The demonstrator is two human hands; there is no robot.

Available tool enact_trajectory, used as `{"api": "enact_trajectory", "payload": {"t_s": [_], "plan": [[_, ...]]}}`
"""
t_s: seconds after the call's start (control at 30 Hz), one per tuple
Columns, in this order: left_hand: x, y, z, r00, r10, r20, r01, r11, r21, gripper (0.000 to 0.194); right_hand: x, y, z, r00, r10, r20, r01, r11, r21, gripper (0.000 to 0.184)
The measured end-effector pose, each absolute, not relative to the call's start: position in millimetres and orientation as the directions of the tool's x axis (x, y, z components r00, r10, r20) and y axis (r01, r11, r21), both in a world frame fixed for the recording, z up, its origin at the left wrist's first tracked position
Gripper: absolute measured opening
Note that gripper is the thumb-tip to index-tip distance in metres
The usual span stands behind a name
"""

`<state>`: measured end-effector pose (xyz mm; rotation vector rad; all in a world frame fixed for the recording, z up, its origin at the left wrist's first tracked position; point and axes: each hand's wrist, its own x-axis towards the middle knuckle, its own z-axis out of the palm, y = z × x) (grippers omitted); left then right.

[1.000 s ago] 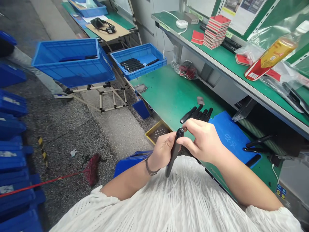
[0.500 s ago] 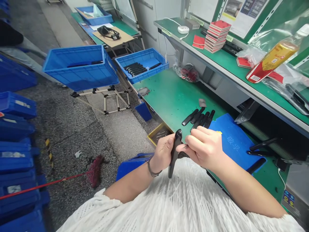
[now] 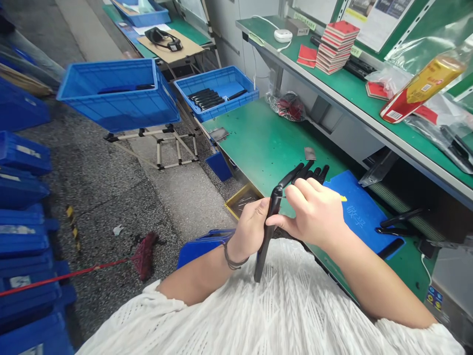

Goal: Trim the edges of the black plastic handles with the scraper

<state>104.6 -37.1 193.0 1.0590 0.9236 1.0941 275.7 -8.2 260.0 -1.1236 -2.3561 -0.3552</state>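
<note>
My left hand (image 3: 252, 224) is closed round a long black plastic handle-shaped part (image 3: 262, 256), its rounded end up and its lower end close to the white top. My right hand (image 3: 314, 212) is closed round a slim tool whose yellow end (image 3: 343, 198) sticks out behind the fingers. The tool's thin metal tip meets the upper end of the black part; most of the tool is hidden in the palm. My right thumb is stretched against the part's side. Beyond the hands, several similar black parts (image 3: 291, 173) lie together on the green table (image 3: 258, 143).
A blue sheet (image 3: 354, 207) with black parts lies at right. Blue crates (image 3: 121, 106) stand at left; another crate (image 3: 236, 106) holds black parts. A yellow-edged tray (image 3: 236, 202) sits beside the table. The shelf above bears red pads (image 3: 336, 47) and a leaning bottle (image 3: 421, 88).
My right hand moved the tool down along the black part, then back up to its top end. The left hand keeps its grip, and the part has tilted slightly.
</note>
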Motion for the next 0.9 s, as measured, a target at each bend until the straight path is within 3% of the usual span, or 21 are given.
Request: {"api": "enact_trajectory", "payload": {"t_s": [0.27, 0.7, 0.9], "plan": [[109.2, -28.0, 198.0, 0.141, 0.984, -0.109, -0.148, 0.13, 0.98, 0.064, 276.9, -14.2, 247.4, -0.545, 0.671, 0.502, 0.759, 0.65, -0.045, 0.069], [118.8, -18.5, 209.5, 0.048, 0.983, -0.175, -0.35, 0.181, 0.919, 0.067, 272.0, -34.0, 230.3, -0.55, 0.707, 0.445, 0.752, 0.651, -0.106, 0.07], [122.0, -17.0, 203.5, 0.017, 0.983, -0.183, -0.353, 0.177, 0.918, 0.068, 272.4, -39.3, 229.3, -0.547, 0.717, 0.432, 0.75, 0.649, -0.128, 0.07]]}}
